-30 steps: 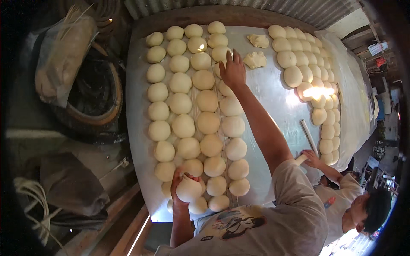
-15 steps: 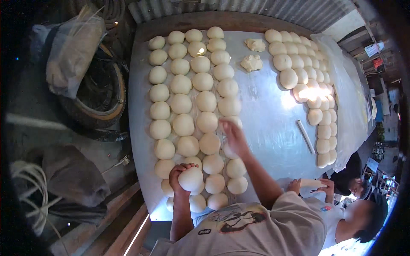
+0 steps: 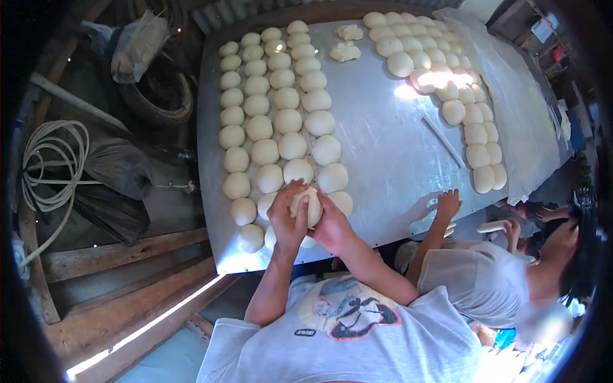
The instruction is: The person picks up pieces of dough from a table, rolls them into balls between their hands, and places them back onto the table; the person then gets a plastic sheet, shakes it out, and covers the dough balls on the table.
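A pale round dough ball is cupped between my two hands, above the near end of the dough rows. My left hand wraps its left side, the thumb lying across the front. From the right, my right hand closes around the other side, its fingers partly hidden. Beneath and beyond them, several columns of smooth dough balls lie close together on the shiny metal-topped table. My hands and forearms cover some of the nearest balls.
Another dense group of dough balls lies at right, beside a clear plastic sheet. A white stick and two rough dough lumps rest between. A co-worker's hand is over the right table edge. A coiled hose lies left.
My right hand has come back from the dough rows to join my left around the ball. The view has shifted, and a co-worker's hand now reaches over the table's near right edge.
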